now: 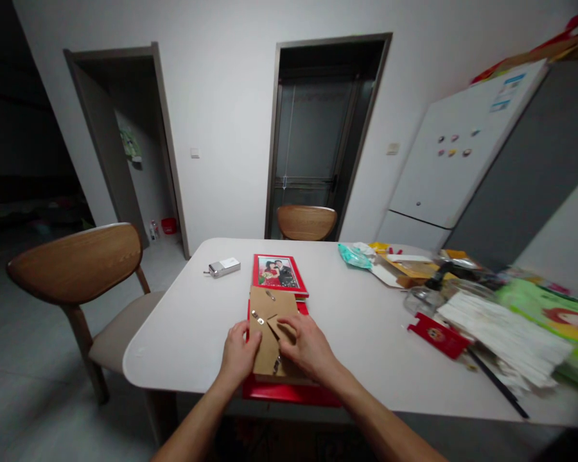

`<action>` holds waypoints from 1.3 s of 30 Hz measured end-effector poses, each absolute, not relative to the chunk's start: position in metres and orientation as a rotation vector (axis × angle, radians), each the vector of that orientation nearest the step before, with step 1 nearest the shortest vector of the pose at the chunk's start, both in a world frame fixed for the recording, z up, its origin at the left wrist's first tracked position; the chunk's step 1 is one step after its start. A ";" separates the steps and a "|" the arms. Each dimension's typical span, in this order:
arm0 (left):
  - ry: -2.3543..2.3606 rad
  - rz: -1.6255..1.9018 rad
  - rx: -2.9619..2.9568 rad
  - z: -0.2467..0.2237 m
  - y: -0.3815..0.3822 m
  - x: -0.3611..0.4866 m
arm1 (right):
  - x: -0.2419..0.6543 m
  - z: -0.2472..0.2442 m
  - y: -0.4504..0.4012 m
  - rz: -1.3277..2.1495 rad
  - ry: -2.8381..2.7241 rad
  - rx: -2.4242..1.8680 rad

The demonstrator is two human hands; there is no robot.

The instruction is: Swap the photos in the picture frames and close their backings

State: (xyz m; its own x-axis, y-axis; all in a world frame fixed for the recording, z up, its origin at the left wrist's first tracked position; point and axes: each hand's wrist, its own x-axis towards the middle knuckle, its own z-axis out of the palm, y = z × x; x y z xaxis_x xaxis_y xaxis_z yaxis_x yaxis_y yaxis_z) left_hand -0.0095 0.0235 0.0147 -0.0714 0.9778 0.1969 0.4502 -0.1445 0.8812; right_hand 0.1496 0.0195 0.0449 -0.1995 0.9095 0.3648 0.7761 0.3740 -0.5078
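Dim room here, and the upper left of the frame sinks almost to black! Soft light spreads across the wall (pixel 221 96) and worktop (pixel 173 333), its source unseen. The door (pixel 313 128) lies in shadow. Centre, the brown backing board (pixel 267 353) reads fairly crisp; far right, the green bag (pixel 549 308) smears, stretched by wide-angle distortion.

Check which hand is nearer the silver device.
Left. The left hand is on the near side of the silver device, slightly right; the right hand is farther right, over the brown board.
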 end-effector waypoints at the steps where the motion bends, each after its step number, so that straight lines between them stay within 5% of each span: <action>1: 1.519 1.191 1.583 0.017 0.024 -0.010 | 0.147 0.048 0.018 0.294 -2.014 -1.396; 5: 1.421 1.230 1.388 0.020 0.024 -0.026 | 0.150 0.048 0.015 0.404 -1.959 -1.326; 17: 1.543 1.196 1.151 0.003 0.030 -0.104 | 0.200 0.007 0.029 0.219 -1.902 -2.033; 24: 1.811 1.158 1.353 0.005 0.030 -0.119 | 0.211 0.017 0.034 0.729 -1.506 -1.821; 29: 1.877 1.238 1.848 0.018 0.014 -0.072 | 0.207 0.050 0.014 1.316 -1.031 -1.349; 34: 1.232 1.123 2.119 0.046 -0.018 0.020 | 0.189 0.077 0.004 1.276 -1.028 -1.219; 39: 1.079 1.149 2.304 0.061 -0.032 0.049 | 0.187 0.082 0.006 1.323 -1.070 -1.180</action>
